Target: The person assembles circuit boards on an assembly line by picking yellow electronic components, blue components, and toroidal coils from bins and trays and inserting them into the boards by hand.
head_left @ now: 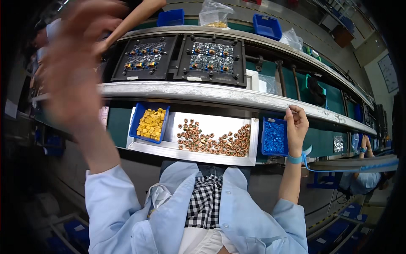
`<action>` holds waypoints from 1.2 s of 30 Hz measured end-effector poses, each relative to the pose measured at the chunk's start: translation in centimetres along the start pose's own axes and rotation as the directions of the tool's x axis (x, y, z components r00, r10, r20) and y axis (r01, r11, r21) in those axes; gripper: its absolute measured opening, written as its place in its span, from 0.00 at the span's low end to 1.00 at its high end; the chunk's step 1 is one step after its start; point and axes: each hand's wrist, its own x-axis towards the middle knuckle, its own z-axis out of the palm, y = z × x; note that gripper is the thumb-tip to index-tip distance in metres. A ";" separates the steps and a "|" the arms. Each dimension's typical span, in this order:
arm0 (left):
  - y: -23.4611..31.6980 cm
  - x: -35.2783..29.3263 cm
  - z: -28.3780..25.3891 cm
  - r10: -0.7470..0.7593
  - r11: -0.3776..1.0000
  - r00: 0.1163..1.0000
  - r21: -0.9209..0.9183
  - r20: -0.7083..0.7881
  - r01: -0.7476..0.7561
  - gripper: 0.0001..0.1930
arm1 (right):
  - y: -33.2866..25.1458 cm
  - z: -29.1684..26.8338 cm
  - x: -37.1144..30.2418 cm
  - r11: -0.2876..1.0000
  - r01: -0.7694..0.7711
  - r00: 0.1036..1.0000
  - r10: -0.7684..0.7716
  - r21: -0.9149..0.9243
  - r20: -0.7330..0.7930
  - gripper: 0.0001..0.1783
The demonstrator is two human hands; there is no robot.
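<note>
My left hand (75, 72) is raised at the upper left, close to the camera and smeared by motion, so its fingers cannot be read. My right hand (297, 123) hovers by the metal rail, beside a blue bin of small blue parts (274, 136). Its thumb and fingers are curled together, and anything between them is too small to make out. Between my hands, many copper-wound ring coils (203, 143) lie in a shallow white tray with a metal frame (190, 157). A blue bin (134, 122) at the tray's left end contains yellow block-shaped parts (151, 123).
Beyond the rail (194, 92), two black fixtures (182, 63) hold circuit boards (211, 57). Another person's forearm (133, 20) reaches in at the upper left. Blue bins (267, 26) and plastic bags (215, 13) stand along the far side. A blue wrist strap cord (330, 170) trails rightward.
</note>
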 end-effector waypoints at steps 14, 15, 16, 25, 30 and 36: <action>-17.8 -6.0 2.4 -0.286 0.405 0.735 0.772 0.615 -0.489 0.09 | -4.2 18.9 -6.3 0.744 0.645 0.408 -0.528 0.174 0.745 0.05; -17.8 -5.9 2.3 -0.292 0.411 0.734 0.773 0.613 -0.483 0.09 | -5.2 20.9 -6.3 0.680 0.715 0.346 -0.544 0.160 0.764 0.05; -17.8 -5.8 2.0 -0.297 0.416 0.734 0.775 0.610 -0.476 0.09 | -5.7 23.3 -6.3 0.622 0.757 0.303 -0.606 0.199 0.736 0.05; -7.6 -6.7 -3.2 -0.783 0.456 0.523 0.883 0.337 0.113 0.06 | -5.1 32.4 -6.6 0.590 0.803 0.320 -0.298 -0.090 0.900 0.04; -8.4 -11.5 -6.4 -0.723 0.448 0.557 0.891 0.408 -0.071 0.08 | -5.2 31.9 -5.4 0.621 0.783 0.215 -0.221 -0.033 0.951 0.04; -10.2 -13.5 -6.7 -0.711 0.362 0.569 0.908 0.414 -0.209 0.09 | -4.1 31.7 -5.4 0.605 0.796 0.314 -0.428 0.010 0.847 0.03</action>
